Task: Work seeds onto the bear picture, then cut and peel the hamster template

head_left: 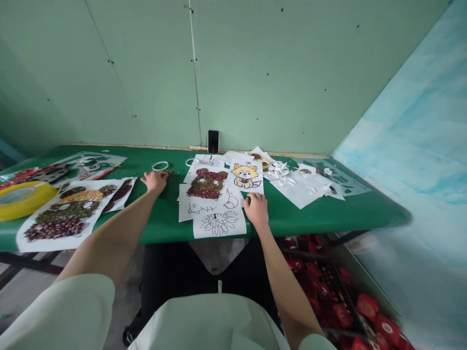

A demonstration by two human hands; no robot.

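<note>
My left hand (pixel 155 182) rests on the green table with fingers apart, just below a white ring (pixel 159 166), near scattered small beans or seeds (pixel 174 172). Whether a seed is under its fingertips is too small to tell. My right hand (pixel 257 208) lies at the lower edge of a sheet with a yellow fox-like drawing (pixel 245 177), its fingers loosely bent and not gripping anything visible. Between my hands is a bear-shaped picture covered in red and green beans (pixel 207 183). It lies over other line-drawn sheets, including a flower drawing (pixel 219 223).
On the left are a wide yellow tape roll (pixel 25 198) and a larger bean picture (pixel 69 211). A phone (pixel 213 142) leans on the wall. White rings (pixel 278 170) and papers (pixel 301 192) lie at right. Red packages (pixel 367 306) sit below the table (pixel 292 221).
</note>
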